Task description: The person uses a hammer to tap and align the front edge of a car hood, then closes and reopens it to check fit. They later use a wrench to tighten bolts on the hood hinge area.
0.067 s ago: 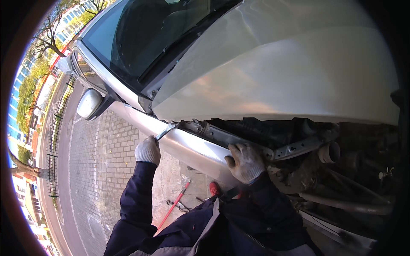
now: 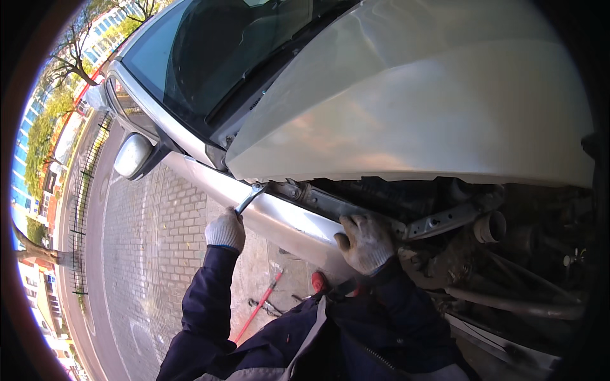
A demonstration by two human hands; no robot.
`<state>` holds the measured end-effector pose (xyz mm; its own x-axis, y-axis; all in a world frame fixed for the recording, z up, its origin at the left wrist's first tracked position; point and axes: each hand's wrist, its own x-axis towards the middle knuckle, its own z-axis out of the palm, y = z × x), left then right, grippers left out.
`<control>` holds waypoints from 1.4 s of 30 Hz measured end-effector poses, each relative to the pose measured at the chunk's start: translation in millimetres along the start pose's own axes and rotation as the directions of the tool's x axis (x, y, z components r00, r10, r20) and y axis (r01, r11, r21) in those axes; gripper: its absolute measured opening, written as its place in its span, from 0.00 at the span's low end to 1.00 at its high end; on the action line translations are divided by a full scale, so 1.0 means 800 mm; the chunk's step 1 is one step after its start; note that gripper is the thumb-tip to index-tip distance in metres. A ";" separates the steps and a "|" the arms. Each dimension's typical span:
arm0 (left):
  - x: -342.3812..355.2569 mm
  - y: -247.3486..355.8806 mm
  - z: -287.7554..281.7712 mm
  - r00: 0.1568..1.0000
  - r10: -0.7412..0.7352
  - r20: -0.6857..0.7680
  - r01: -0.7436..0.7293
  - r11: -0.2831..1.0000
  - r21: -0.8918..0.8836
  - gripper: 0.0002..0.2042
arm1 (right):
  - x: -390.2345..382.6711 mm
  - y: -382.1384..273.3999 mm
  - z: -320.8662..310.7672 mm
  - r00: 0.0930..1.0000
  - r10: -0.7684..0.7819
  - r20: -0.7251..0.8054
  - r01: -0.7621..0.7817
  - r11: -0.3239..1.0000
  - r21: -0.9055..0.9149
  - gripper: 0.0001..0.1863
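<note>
Head view: left hand is gripping a wrench, its head sitting at the fender edge under the raised hood. Right hand is lying flat, fingers spread, on that edge. Open paving is lying left of both hands.

Almost nothing has moved. The left hand with the wrench has slid a tiny bit along the silver fender, toward the side mirror.

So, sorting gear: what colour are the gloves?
White knit, on left hand and right hand; head view.
</note>
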<state>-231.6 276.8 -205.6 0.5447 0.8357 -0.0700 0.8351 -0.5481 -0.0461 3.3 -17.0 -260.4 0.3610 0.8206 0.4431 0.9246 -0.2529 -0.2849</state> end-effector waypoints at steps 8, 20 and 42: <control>-0.051 0.025 -0.006 0.970 0.155 0.185 -0.116 0.971 -0.209 0.31 | 0.004 -0.004 -0.002 1.000 0.023 0.005 -0.023 1.000 0.005 0.24; -0.033 0.036 0.004 0.990 0.055 0.126 -0.051 0.998 -0.033 0.20 | 0.004 -0.004 -0.008 0.998 0.007 -0.057 -0.010 0.998 -0.055 0.22; -0.095 0.067 0.009 0.973 0.100 0.208 -0.042 0.963 -0.265 0.34 | 0.006 -0.006 -0.004 0.998 0.063 -0.031 -0.062 0.998 0.015 0.21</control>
<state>-229.0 183.3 -210.1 0.5975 0.7515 -0.2797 0.8018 -0.5544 0.2231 0.7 -13.7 -253.8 0.4219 0.7869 0.4503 0.8984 -0.2961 -0.3243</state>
